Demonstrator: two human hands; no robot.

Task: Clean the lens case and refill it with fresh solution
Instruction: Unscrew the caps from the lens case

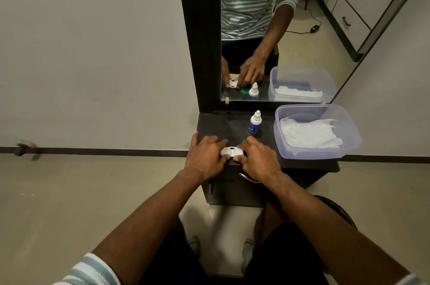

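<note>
A white lens case point(231, 151) lies near the front edge of the dark cabinet top point(223, 125). My left hand point(207, 157) holds its left end, thumb and fingers curled around it. My right hand point(257, 159) grips its right end, which the fingers cover. A green cap point(244, 141) peeks out just behind my right fingers. The solution bottle point(255, 122), white top and blue label, stands upright behind the case.
A clear plastic tub point(349, 145) holding white tissue point(309, 132) sits on the right of the cabinet top. A mirror point(290, 29) rises at the back in a dark frame. A drawer handle point(247, 179) shows below my right hand.
</note>
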